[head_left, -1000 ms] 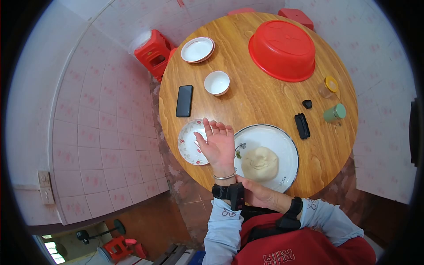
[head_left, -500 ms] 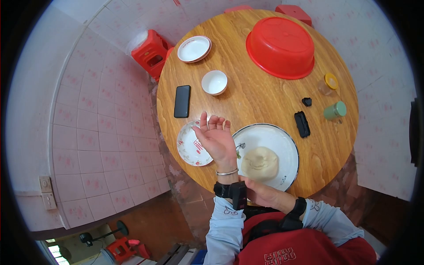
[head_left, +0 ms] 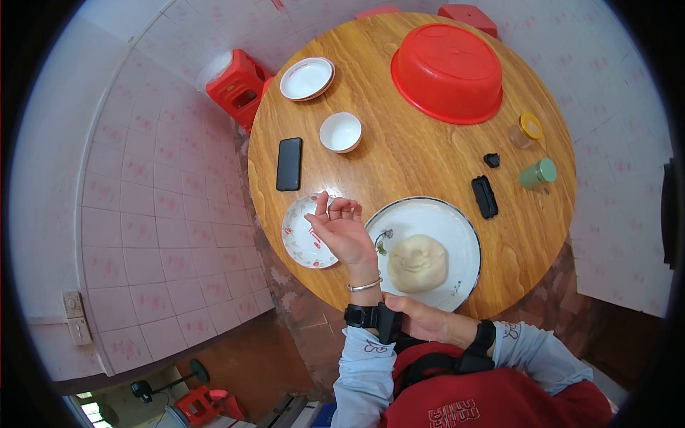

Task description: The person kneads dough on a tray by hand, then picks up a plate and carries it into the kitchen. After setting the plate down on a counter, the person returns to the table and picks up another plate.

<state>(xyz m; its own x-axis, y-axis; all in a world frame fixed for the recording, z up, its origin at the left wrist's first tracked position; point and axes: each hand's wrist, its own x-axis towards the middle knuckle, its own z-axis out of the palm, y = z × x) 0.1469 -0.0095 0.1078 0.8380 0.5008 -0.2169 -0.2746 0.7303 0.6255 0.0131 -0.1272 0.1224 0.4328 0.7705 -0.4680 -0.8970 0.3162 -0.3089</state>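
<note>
My left hand [head_left: 347,237] is raised palm up with its fingers loosely curled and apart, holding nothing. It hangs over the edge of a flower-patterned plate [head_left: 294,239]. A silver bangle [head_left: 365,285] circles that wrist, with a black strapped device [head_left: 389,323] below it. Against the device rests my right hand [head_left: 427,321], its thumb along the side; the other fingers are mostly hidden underneath. Just beyond, a round lump of pale dough [head_left: 419,265] sits on a large white dark-rimmed plate [head_left: 464,250]. Another black band [head_left: 478,349] is on my right wrist.
On the round wooden table [head_left: 399,167] are a phone [head_left: 290,165], white bowl [head_left: 341,133], stacked plates [head_left: 307,78], upturned red basin [head_left: 448,71], yellow-lidded jar [head_left: 526,130], green-lidded container [head_left: 537,174] and black case [head_left: 484,197]. A red stool [head_left: 239,85] stands beside the wall.
The left hand has tilted slightly and its fingers have curled a little more. The right hand stays at the left wrist device. The view has shifted slightly.
</note>
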